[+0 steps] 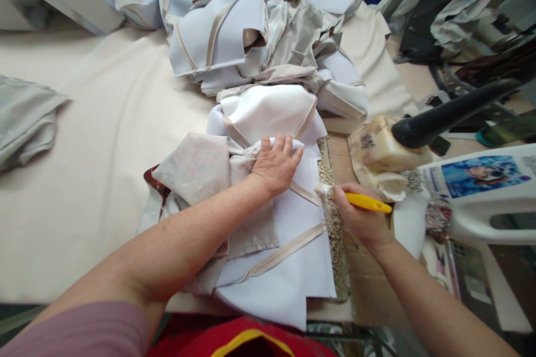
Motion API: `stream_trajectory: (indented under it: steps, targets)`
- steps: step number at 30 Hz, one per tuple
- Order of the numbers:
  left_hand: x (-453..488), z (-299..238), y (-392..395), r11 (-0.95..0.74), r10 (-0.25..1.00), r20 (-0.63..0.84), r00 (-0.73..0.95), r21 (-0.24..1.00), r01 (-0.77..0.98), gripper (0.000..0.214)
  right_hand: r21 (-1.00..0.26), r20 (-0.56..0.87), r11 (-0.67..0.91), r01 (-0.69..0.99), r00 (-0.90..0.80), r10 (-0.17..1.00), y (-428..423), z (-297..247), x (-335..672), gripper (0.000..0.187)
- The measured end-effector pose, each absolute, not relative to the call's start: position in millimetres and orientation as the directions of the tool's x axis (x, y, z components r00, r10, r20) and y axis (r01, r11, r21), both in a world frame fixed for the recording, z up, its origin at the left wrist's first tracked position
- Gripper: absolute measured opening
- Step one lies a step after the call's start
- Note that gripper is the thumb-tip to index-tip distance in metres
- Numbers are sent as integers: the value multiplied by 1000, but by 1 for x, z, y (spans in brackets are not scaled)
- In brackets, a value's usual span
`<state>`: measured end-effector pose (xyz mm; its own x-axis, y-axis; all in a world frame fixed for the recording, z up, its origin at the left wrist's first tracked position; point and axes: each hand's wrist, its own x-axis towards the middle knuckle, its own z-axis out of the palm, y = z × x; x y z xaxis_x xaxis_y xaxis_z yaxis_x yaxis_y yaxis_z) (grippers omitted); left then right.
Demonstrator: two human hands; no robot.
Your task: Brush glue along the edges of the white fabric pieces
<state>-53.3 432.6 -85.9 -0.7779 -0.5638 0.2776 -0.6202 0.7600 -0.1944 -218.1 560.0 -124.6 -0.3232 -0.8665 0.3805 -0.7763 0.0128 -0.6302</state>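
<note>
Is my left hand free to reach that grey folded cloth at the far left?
Probably not yet: the left hand is pressing down the white fabric, though nothing lies between it and the grey cloth.

The left hand (275, 164) is laid flat, palm down, fingers bent at the tips. The right hand (360, 216), close beside it, is closed, seemingly in a pinching grip, forearm extended.

bare tabletop (104, 139) left; fabric heap (259, 28) blocks ahead
</note>
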Motion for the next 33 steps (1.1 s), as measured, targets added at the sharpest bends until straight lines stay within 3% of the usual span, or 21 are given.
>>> stream_trajectory:
  steps: [8, 11, 15, 18, 20, 24, 28, 33]
  targets:
    - [-53, -81, 435, 763, -565, 278, -776, -181, -621, 41, -673, 231, 72, -736, -302, -925, 601, -132, -217, 34]
    - [-49, -77, 456, 822, -492, 267, -829, -170, -543, 36, -694, 259, 77, -716, -348, -901, 599, -129, -218, 31]
    - [-35, -81, 507, 931, -361, 86, -929, -20, -364, 32, -703, 305, 37, -711, -348, -886, 592, -128, -214, 30]
    - [-21, -92, 540, 924, -347, -88, -934, 138, -356, 38, -698, 233, 41, -715, -281, -931, 608, -130, -208, 33]
    - [-15, -102, 552, 906, -361, -151, -920, 176, -384, 41, -699, 187, 45, -713, -244, -952, 619, -132, -205, 35]
    - [-11, -118, 558, 891, -391, -148, -908, 185, -414, 44, -727, 245, 21, -686, -288, -926, 602, -133, -209, 34]
    - [-11, -124, 557, 897, -392, -112, -913, 172, -406, 43, -749, 408, 2, -662, -464, -786, 569, -137, -214, 31]
    - [-9, -124, 557, 897, -389, -106, -915, 184, -403, 43, -710, 322, 60, -702, -400, -858, 611, -152, -204, 33]
